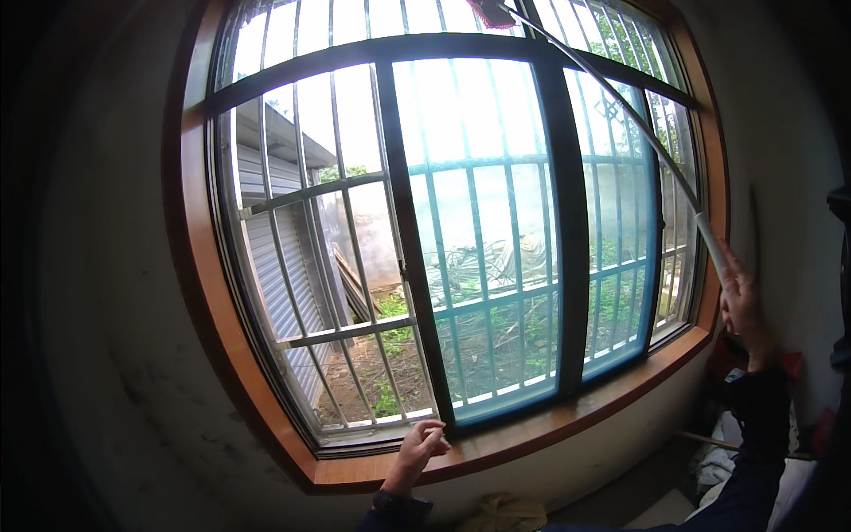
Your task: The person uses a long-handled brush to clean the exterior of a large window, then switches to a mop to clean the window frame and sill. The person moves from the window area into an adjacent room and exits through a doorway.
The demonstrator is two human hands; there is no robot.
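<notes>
My right hand [739,296] is wrapped around the pale lower grip of a long metal pole [638,116]. The pole slants up and left across the right side of a window. At its top end, a flat head with a reddish fringed pad [493,13] lies against the upper panes, partly cut off by the picture's edge. My left hand [425,444], fingers curled, is at the brown window sill [512,444], beside the lower corner of a dark sliding sash frame [415,299]. Whether it touches the frame or holds anything small is hard to tell.
Blue-tinted glass [492,233] fills the middle sash, while metal security bars [346,226] stand outside. Beyond them are a roller shutter [282,266] and a weedy yard. Below the sill at right lie white cloth or bags [715,459], with a yellowish bag [508,513] at the bottom.
</notes>
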